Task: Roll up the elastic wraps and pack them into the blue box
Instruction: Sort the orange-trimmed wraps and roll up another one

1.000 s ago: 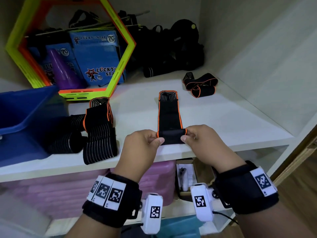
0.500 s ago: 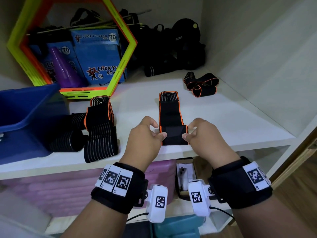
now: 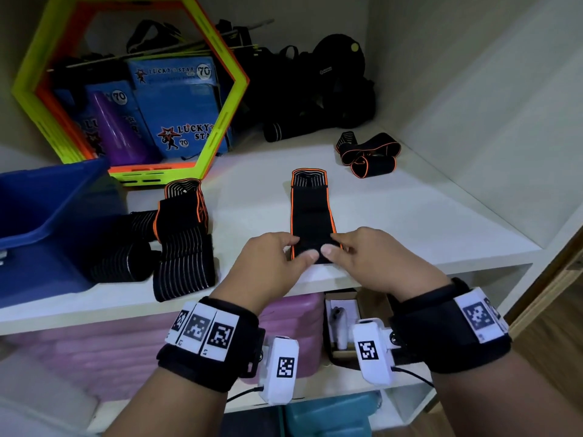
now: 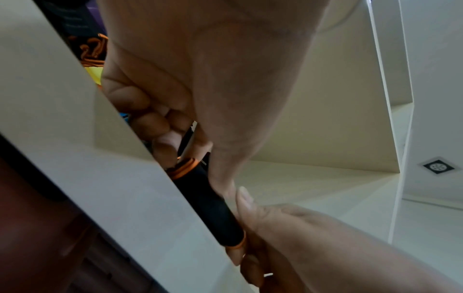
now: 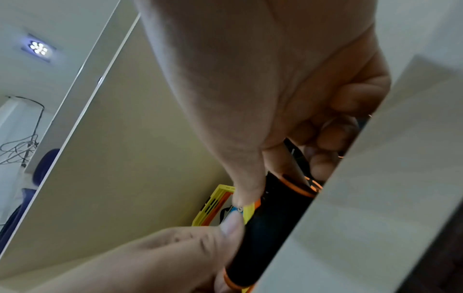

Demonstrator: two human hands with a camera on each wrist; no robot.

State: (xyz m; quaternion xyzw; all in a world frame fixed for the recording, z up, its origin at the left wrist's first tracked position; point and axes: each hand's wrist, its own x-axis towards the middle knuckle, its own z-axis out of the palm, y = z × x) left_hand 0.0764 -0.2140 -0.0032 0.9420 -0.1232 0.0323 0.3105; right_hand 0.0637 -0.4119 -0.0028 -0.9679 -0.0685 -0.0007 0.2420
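Head view: a black elastic wrap with orange edging (image 3: 310, 212) lay lengthwise on the white shelf board (image 3: 426, 222), its near end rolled into a short cylinder at the front edge. The left hand (image 3: 271, 260) pinched the left end of the roll and the right hand (image 3: 372, 257) pinched the right end; both thumbs met on the near side of the roll, with the other fingers curled over its far side. A blue plastic box (image 3: 47, 216) stood at the left of the shelf, with black striped wraps (image 3: 179, 241) lying just beside it. A second orange-edged wrap (image 3: 367, 151) lay loosely coiled well apart, toward the rear right.

Left wrist view: the rolled wrap (image 4: 210, 206) sat against the shelf edge. The left hand's fingers (image 4: 150, 123) were curled behind the orange-rimmed end, thumb pressed on the front.

Right wrist view: the roll (image 5: 273, 228) lay between the right thumb in front and curled fingers (image 5: 333, 134) behind, pinched.
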